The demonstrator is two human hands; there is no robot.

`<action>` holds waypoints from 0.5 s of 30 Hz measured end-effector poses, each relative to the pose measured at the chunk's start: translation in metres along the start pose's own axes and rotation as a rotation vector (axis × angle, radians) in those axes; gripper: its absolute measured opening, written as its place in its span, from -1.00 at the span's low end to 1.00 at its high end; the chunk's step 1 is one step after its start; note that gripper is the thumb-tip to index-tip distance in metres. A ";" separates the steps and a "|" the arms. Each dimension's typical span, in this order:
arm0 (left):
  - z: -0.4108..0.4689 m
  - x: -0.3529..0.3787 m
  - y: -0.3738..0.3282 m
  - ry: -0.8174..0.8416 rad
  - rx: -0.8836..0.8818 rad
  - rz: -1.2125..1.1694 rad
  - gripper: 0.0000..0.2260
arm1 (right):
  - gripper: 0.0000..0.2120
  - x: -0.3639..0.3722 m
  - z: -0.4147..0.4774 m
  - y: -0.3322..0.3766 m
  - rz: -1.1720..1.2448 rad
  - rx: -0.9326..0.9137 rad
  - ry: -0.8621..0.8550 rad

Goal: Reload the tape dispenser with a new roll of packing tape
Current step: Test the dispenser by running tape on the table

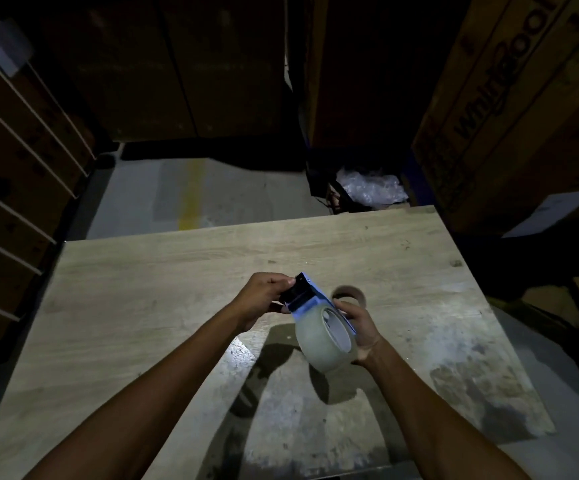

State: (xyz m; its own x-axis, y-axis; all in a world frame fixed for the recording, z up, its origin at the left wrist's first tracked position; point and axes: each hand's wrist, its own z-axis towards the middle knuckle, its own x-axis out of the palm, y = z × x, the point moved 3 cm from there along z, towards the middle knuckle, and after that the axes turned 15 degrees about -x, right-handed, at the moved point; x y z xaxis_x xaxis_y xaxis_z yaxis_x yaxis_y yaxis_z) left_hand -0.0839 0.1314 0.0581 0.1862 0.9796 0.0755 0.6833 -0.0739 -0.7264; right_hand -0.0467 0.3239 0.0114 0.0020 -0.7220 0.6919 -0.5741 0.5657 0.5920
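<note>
A blue tape dispenser (pixel 310 302) with a black toothed cutter end is held above the wooden table (pixel 177 271). A full roll of clear packing tape (pixel 319 344) sits in the dispenser, tilted toward me. My left hand (pixel 264 299) pinches the black cutter end of the dispenser. My right hand (pixel 361 330) grips the dispenser's side and the roll from the right. An empty brown cardboard tape core (pixel 348 295) lies flat on the table just behind my right hand.
Large cardboard boxes (pixel 510 98) stand to the right and behind the table, and strapped boxes (pixel 14 150) on the left. Crumpled clear plastic (pixel 371 190) lies beyond the table's far right corner. The floor (pixel 191 192) shows a yellow line.
</note>
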 end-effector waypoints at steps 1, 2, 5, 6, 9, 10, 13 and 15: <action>0.004 0.002 0.002 -0.013 -0.013 -0.029 -0.82 | -0.57 0.001 -0.004 0.005 -0.030 -0.010 -0.019; 0.007 0.004 0.004 -0.022 -0.024 -0.056 -0.82 | -0.70 -0.002 -0.007 0.009 -0.059 -0.016 -0.051; 0.018 0.012 0.010 -0.031 -0.048 -0.122 -0.83 | -0.70 -0.017 -0.012 0.018 -0.121 0.028 -0.158; 0.021 0.015 0.012 -0.036 -0.051 -0.133 -0.83 | -0.68 -0.026 -0.013 0.020 -0.156 0.046 -0.183; 0.032 0.023 0.023 -0.053 -0.070 -0.166 -0.84 | -0.63 -0.046 -0.016 0.025 -0.299 0.139 -0.260; 0.035 0.024 0.029 -0.059 -0.083 -0.183 -0.84 | -0.65 -0.052 -0.017 0.025 -0.369 0.155 -0.290; 0.043 0.022 0.051 -0.095 -0.122 -0.233 -0.84 | -0.85 -0.056 -0.020 0.028 -0.591 0.072 -0.373; 0.046 0.017 0.064 -0.153 -0.113 -0.251 -0.84 | -0.84 -0.057 -0.014 0.025 -0.716 -0.013 -0.368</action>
State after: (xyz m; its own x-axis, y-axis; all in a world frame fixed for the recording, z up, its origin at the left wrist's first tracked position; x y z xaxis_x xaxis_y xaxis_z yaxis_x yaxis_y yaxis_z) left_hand -0.0695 0.1520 -0.0187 -0.1011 0.9860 0.1328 0.7704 0.1620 -0.6166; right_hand -0.0493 0.3849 -0.0075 0.0943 -0.9949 -0.0367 -0.5257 -0.0811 0.8468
